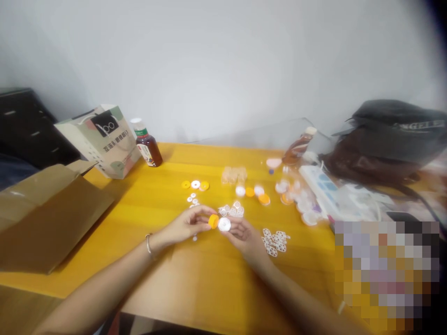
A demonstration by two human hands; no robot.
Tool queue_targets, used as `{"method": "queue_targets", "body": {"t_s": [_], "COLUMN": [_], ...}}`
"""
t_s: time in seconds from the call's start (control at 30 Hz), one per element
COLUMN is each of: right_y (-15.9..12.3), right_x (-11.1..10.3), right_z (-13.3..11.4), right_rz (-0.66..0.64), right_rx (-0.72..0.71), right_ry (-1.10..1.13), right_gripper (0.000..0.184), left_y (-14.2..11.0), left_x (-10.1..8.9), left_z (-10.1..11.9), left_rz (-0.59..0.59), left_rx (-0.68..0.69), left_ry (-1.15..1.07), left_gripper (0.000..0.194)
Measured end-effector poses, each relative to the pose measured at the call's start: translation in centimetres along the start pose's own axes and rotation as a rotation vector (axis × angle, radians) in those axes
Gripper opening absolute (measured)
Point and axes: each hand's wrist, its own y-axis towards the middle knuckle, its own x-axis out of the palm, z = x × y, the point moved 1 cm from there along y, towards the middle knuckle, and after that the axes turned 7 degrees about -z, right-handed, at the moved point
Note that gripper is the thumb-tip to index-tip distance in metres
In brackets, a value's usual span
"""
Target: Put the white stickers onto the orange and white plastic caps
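Between the fingers of my left hand (pixel 193 222) is an orange bottle cap (pixel 213 221), held on its edge. My right hand (pixel 246 237) grips a white round cap (pixel 224 224) close beside it; whether the two touch I cannot tell. Just beyond my fingers lies a cluster of white plastic pieces (pixel 236 209). To the right of my right hand are several white spoked wheel-like pieces (pixel 275 242). Small white discs (pixel 193 197) sit beyond my left hand, with a row of yellow and white caps (pixel 195 184) behind them.
A cardboard box (pixel 49 218) and a paper bag (pixel 111 144) stand at the left, near a dark bottle (pixel 148 146). Farther right are more caps (pixel 264 199), blurred clear pieces (pixel 233 175), a tilted bottle (pixel 298 146), a power strip (pixel 321 186) and a black bag (pixel 387 139).
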Motion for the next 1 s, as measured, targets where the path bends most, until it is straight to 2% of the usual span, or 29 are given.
{"method": "queue_targets", "body": {"t_s": [0.1,0.23,0.37,0.5,0.63,0.77,1.0], "right_y": [-0.1,-0.1,-0.3,-0.4,-0.4,-0.4,-0.7], "right_x": [0.1,0.2,0.2,0.2,0.1,0.0,0.5], "right_z": [0.0,0.1,0.5,0.7,0.7,0.6,0.2], "right_rz": [-0.006,-0.041,-0.087,-0.118,-0.148,-0.162,-0.108], "right_rx": [0.000,0.000,-0.006,-0.009,-0.007,-0.016,-0.011], "right_ry": [-0.002,-0.026,-0.053,-0.064,-0.064,-0.039,-0.005], "right_gripper": [0.031,0.028,0.028,0.029,0.028,0.026,0.023], "left_y": [0.0,-0.2,-0.5,-0.6,-0.7,-0.7,-0.9], "left_x": [0.4,1.2,2.1,2.6,2.6,2.5,2.4], "left_z": [-0.1,0.5,1.1,0.8,0.3,0.1,-0.3], "left_rz": [0.010,0.050,0.027,0.022,0.028,0.018,0.025], "left_rx": [0.037,0.138,0.230,0.261,0.253,0.271,0.244], "left_ry": [0.107,0.426,0.709,0.876,0.980,0.982,1.007], "left_gripper": [0.031,0.028,0.031,0.033,0.030,0.032,0.034]}}
